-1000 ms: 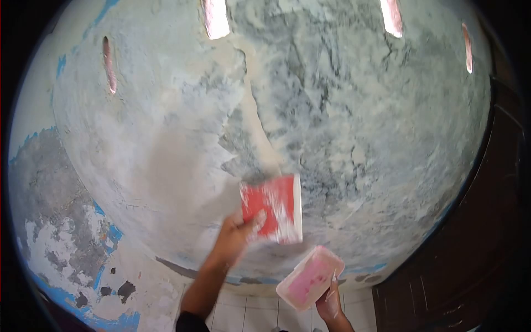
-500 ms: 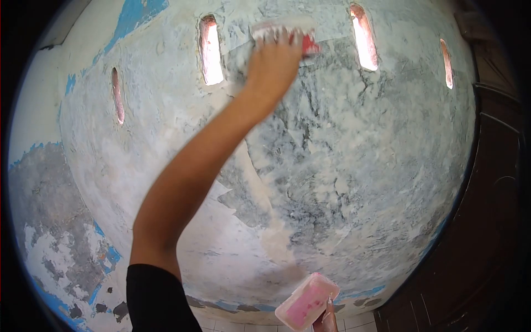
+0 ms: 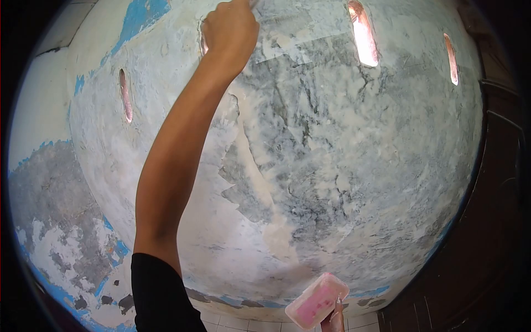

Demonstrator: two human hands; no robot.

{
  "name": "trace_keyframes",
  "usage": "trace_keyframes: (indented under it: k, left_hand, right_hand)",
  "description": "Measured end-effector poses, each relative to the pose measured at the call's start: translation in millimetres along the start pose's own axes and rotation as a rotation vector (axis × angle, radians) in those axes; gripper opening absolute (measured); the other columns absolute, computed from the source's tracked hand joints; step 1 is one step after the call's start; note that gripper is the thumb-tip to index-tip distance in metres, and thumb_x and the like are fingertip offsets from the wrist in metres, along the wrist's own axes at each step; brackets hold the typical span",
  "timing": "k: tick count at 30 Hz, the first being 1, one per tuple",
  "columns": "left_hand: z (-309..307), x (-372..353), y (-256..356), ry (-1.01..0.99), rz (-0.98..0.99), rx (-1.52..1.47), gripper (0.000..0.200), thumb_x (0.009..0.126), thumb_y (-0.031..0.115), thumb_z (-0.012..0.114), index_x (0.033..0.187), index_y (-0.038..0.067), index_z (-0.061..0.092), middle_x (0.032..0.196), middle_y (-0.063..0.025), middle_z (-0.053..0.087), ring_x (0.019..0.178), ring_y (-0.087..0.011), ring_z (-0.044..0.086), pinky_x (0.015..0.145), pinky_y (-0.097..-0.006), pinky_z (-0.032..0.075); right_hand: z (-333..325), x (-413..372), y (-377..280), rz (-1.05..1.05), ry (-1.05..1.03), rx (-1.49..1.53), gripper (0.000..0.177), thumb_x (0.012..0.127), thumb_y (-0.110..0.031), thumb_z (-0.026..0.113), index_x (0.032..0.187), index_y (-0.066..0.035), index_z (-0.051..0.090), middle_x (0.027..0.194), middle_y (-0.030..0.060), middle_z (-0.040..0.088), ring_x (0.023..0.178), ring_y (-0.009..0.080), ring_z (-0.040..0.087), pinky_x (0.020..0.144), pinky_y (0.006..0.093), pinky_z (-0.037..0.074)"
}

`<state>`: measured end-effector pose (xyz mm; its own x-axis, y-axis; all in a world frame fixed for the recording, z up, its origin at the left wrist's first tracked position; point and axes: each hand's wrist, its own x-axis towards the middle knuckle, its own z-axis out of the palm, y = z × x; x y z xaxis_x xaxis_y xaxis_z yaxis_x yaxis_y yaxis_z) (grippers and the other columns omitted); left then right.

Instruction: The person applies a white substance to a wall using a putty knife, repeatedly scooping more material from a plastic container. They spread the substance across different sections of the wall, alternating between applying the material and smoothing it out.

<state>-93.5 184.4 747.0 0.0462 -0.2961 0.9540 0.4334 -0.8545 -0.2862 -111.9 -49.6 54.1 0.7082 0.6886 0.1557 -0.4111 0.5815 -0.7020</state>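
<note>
My left hand point(image 3: 231, 30) is raised at the top edge, over one slot in the wall point(image 3: 310, 166). Its fingers are curled round the scraper, of which only a blurred sliver point(image 3: 254, 3) shows beside the knuckles; the rest is hidden or out of view. Low in the view, my right hand point(image 3: 333, 321) grips a pink plastic tray point(image 3: 318, 301) by its right side, the tray tilted, with whitish paste on its rim. The wall is grey, with smeared white patches and a pale vertical streak.
Narrow lit slots pierce the wall, one right of centre point(image 3: 363, 36), one far right point(image 3: 451, 60) and one left point(image 3: 126, 97). Blue paint remnants point(image 3: 141, 19) show at upper left. A dark brown panel point(image 3: 442, 265) stands at right. Pale tiles point(image 3: 254, 325) run along the bottom.
My left hand has moved left and up with the scraper, which has mostly left the view. The tray and my right hand sit slightly further right.
</note>
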Motion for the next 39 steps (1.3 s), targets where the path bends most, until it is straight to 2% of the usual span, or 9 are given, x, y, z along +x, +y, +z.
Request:
trace_keyframes:
  k: [12, 15, 19, 22, 25, 27, 29, 32, 39]
  left_hand:
    - [-32, -85, 80, -0.467, 0.131, -0.331, 0.038, 0.085, -0.001, 0.054, 0.118, 0.010, 0.071, 0.096, -0.0191, 0.071, 0.081, -0.0351, 0.071, 0.074, -0.0486, 0.057]
    - [2, -68, 42, 0.103, 0.273, 0.057, 0.041, 0.086, 0.000, 0.055, 0.125, 0.006, 0.065, 0.116, -0.0213, 0.068, 0.094, -0.0365, 0.070, 0.082, -0.0484, 0.057]
    - [32, -139, 51, -0.179, 0.365, 0.311, 0.047, 0.086, 0.002, 0.055, 0.132, 0.008, 0.061, 0.129, -0.0215, 0.062, 0.110, -0.0349, 0.066, 0.092, -0.0456, 0.056]
    - [-11, -166, 90, -0.355, 0.362, 0.065, 0.060, 0.080, -0.003, 0.062, 0.138, 0.015, 0.059, 0.120, -0.0208, 0.067, 0.108, -0.0321, 0.067, 0.083, -0.0411, 0.057]
    - [-65, -101, 93, -0.812, -0.032, -0.238, 0.063, 0.077, -0.006, 0.059, 0.135, 0.016, 0.061, 0.099, -0.0172, 0.073, 0.085, -0.0308, 0.072, 0.073, -0.0421, 0.058]
    - [-45, -77, 60, -0.279, 0.024, -0.168, 0.067, 0.074, -0.009, 0.063, 0.131, 0.026, 0.066, 0.079, -0.0162, 0.071, 0.065, -0.0274, 0.070, 0.059, -0.0407, 0.058]
    - [-50, -43, 37, -0.282, -0.173, -0.037, 0.060, 0.075, -0.002, 0.058, 0.128, 0.024, 0.067, 0.087, -0.0148, 0.073, 0.074, -0.0331, 0.071, 0.070, -0.0420, 0.057]
    - [-13, -44, 10, -0.100, -0.025, 0.024, 0.048, 0.080, -0.002, 0.058, 0.123, 0.017, 0.069, 0.082, -0.0194, 0.070, 0.071, -0.0336, 0.070, 0.065, -0.0414, 0.057]
    - [-24, -114, 98, -0.544, 0.199, -0.155, 0.028, 0.081, -0.003, 0.055, 0.103, 0.003, 0.070, 0.080, -0.0179, 0.069, 0.074, -0.0347, 0.070, 0.068, -0.0468, 0.057]
  right_hand:
    - [42, 5, -36, -0.069, -0.130, -0.121, 0.100, 0.082, -0.077, 0.057, 0.145, -0.001, 0.040, 0.135, 0.0073, 0.053, 0.124, 0.0214, 0.052, 0.101, 0.0393, 0.046]
    - [25, 8, -16, -0.031, -0.083, -0.089, 0.099, 0.082, -0.078, 0.054, 0.141, 0.000, 0.045, 0.131, 0.0063, 0.055, 0.119, 0.0197, 0.053, 0.097, 0.0371, 0.047]
    - [13, 10, -2, -0.006, -0.018, -0.142, 0.098, 0.083, -0.079, 0.053, 0.140, 0.001, 0.046, 0.125, 0.0046, 0.056, 0.112, 0.0178, 0.054, 0.092, 0.0348, 0.048]
    - [-2, 17, 13, 0.012, -0.057, -0.107, 0.096, 0.084, -0.077, 0.054, 0.139, 0.001, 0.046, 0.120, 0.0035, 0.056, 0.106, 0.0162, 0.055, 0.089, 0.0339, 0.049]
    - [23, 13, -11, -0.159, -0.092, -0.152, 0.095, 0.084, -0.075, 0.058, 0.139, 0.001, 0.045, 0.117, 0.0022, 0.056, 0.104, 0.0149, 0.054, 0.088, 0.0339, 0.049]
    - [12, 11, -4, -0.062, -0.044, -0.092, 0.095, 0.083, -0.074, 0.061, 0.140, 0.000, 0.044, 0.117, 0.0020, 0.056, 0.103, 0.0150, 0.055, 0.088, 0.0342, 0.049]
    - [12, 9, -1, -0.025, -0.029, -0.042, 0.096, 0.081, -0.073, 0.063, 0.141, 0.000, 0.043, 0.117, 0.0017, 0.056, 0.104, 0.0150, 0.055, 0.089, 0.0342, 0.049]
    - [22, 2, -11, -0.039, -0.029, -0.018, 0.095, 0.080, -0.073, 0.065, 0.138, 0.000, 0.045, 0.116, 0.0010, 0.056, 0.105, 0.0147, 0.055, 0.089, 0.0339, 0.049]
    - [8, 14, 5, -0.044, -0.153, -0.077, 0.093, 0.080, -0.076, 0.061, 0.131, 0.000, 0.050, 0.115, 0.0005, 0.057, 0.106, 0.0139, 0.054, 0.089, 0.0336, 0.049]
